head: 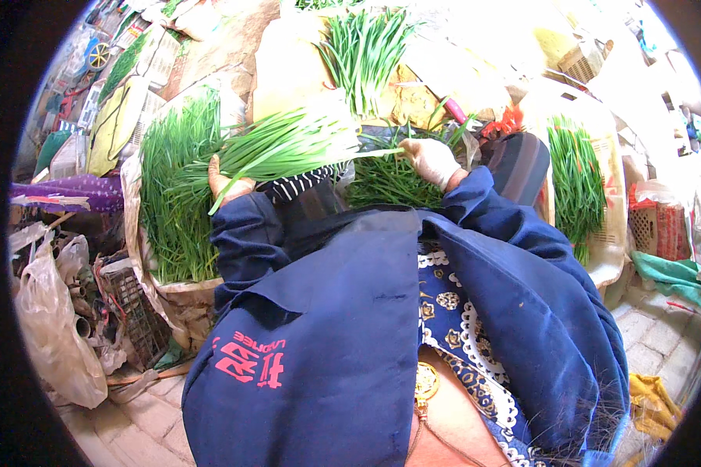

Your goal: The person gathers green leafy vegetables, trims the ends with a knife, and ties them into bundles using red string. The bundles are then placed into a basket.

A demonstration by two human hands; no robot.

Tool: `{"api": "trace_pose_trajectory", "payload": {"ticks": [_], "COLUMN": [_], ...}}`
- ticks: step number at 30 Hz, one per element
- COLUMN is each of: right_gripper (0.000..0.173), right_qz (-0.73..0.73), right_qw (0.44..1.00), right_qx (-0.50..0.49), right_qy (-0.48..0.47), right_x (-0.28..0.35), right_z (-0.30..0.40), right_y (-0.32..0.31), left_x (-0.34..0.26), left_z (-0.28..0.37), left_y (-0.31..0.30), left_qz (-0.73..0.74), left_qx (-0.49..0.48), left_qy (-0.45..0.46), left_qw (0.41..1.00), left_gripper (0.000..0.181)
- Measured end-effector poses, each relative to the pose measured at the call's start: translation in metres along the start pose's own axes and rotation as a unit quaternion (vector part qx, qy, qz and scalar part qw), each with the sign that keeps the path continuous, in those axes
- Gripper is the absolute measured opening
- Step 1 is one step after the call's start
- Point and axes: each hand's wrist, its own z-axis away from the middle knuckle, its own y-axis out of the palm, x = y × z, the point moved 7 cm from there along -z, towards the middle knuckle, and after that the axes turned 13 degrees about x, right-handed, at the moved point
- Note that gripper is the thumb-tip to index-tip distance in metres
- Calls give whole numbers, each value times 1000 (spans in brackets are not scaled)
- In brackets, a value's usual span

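My left hand point(226, 181) holds a loose bunch of long green leaves point(286, 143), probably Chinese chives, whose pale ends point right. My right hand point(429, 159), in a whitish glove, pinches the pale end of one or a few stalks at the bunch's right side. Below it, dark green leaves point(385, 181) lie over my lap area. Beyond the hands, another bunch of leaves point(365, 58) rests with its stalk ends towards me. A knife with a pink handle point(455, 110) lies right of that bunch.
A lined basket point(133, 204) heaped with green leaves stands at the left. At the right, a pale plastic basket point(613, 192) holds more leaves. Red-orange ties point(505, 121) lie near the knife. A plastic bag point(55, 327) and a dark crate point(134, 309) stand at lower left.
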Motion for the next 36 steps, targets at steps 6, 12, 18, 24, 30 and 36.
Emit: {"api": "trace_pose_trajectory", "payload": {"ticks": [6,12,18,24,30,36], "right_gripper": [66,54,27,44,47,92], "right_qz": [82,-385,-163,148,-588,-725], "right_qw": [960,914,980,939,662,528], "right_qx": [239,-42,-3,268,421,266], "right_qy": [118,-119,-117,156,-196,-354], "right_x": [-36,66,70,-36,130,201], "right_z": [31,3,-15,19,48,-8], "right_y": [-5,-40,-9,24,-6,-85], "left_x": [-9,0,-1,-11,-66,-65], "left_z": [-28,-17,-20,-15,19,127], "left_y": [-47,-24,-30,-33,165,347], "left_qz": [-28,9,-6,23,-19,-225], "left_qx": [3,14,24,92,197,256], "left_qy": [39,-6,27,4,173,408], "left_qw": [999,1000,999,995,965,847], "left_gripper": [48,44,52,53,40,37]}}
